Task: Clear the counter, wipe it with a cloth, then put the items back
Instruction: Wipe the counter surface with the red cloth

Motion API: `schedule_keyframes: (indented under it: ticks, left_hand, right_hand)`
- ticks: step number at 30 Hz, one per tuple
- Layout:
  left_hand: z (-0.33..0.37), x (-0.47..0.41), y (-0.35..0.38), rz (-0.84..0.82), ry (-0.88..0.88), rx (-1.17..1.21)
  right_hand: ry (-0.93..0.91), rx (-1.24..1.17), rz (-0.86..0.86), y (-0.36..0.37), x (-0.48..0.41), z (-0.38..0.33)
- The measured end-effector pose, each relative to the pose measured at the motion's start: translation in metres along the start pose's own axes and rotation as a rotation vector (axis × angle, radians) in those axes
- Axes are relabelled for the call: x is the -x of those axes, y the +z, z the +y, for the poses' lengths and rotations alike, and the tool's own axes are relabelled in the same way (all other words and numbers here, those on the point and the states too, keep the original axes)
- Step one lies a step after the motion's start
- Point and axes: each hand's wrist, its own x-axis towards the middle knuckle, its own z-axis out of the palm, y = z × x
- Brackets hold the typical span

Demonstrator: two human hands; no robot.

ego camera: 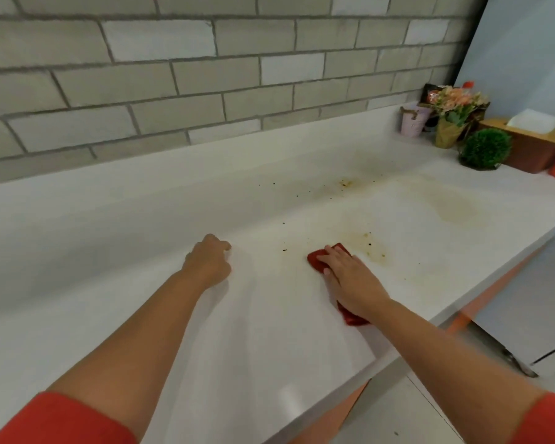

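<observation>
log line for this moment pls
phase: wiping | right hand: pressing flat on red cloth | left hand: fingers curled, on counter | brown stains: just beyond cloth | plants, tissue box: far right end

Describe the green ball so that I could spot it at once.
Follow the white counter to its far right end, where ornaments cluster near the brick wall. The green ball sits in front of the wooden tissue box. It alone is round and plain green; the flowers behind it are pink.

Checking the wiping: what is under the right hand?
A red cloth lies under the right hand, pressed on the white counter. Its middle, and any stain beneath, is covered.
</observation>
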Motion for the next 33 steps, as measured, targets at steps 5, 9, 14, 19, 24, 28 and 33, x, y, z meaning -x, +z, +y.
schedule_keyframes:
  ticks: [5,9,14,19,24,28,33]
  left_hand:
    - [-0.007,-0.010,-0.003,-0.070,-0.047,-0.186]
    - [0.000,-0.016,-0.010,-0.103,-0.060,-0.307]
    - [0.003,-0.028,-0.017,-0.128,-0.099,-0.340]
    - [0.002,-0.034,-0.015,-0.136,-0.121,-0.355]
    - [0.003,-0.038,-0.014,-0.162,-0.091,-0.407]
    - [0.004,-0.037,-0.015,-0.187,-0.081,-0.445]
    - [0.001,-0.033,-0.015,-0.168,-0.065,-0.417]
  right_hand:
    - [0.064,0.064,-0.013,0.010,-0.068,-0.014]
    - [-0.131,0.050,-0.041,0.020,-0.065,-0.048]
    - [-0.289,-0.005,-0.021,0.017,-0.004,-0.032]
    - [-0.091,-0.028,0.055,-0.001,-0.054,-0.007]
    - [-0.136,0.052,-0.014,0.026,-0.082,-0.040]
    - [-0.396,-0.067,-0.014,0.031,-0.026,-0.055]
    - [-0.224,-0.180,-0.031,0.009,-0.043,-0.016]
